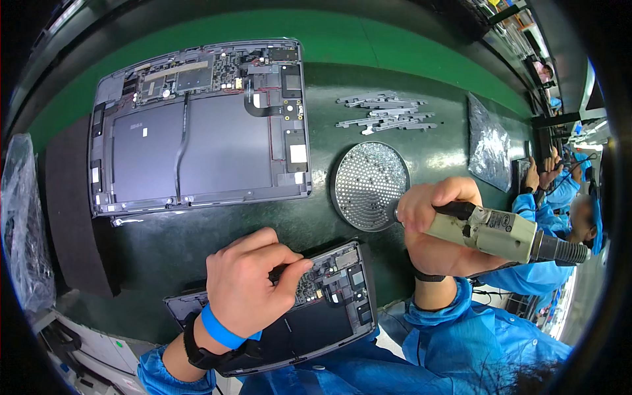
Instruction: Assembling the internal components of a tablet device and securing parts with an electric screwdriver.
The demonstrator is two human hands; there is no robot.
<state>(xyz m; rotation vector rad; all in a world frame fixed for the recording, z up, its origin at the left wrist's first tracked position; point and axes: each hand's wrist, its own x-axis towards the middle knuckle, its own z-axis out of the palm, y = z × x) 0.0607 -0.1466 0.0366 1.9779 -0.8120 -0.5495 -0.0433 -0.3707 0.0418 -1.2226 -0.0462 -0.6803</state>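
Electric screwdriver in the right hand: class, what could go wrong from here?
The electric screwdriver, its front end close to the round perforated dish, might knock it. The nearer open device lies at the near edge of the table, so a push from the left hand could shift it off. Its circuit board is bare, so a slip might damage it.

Your left hand (247, 280): back turned up, fingers curled, thumb and index drawn close. Your right hand (426, 249): well apart, higher in view, fingers bent into a grip, thumb uppermost.
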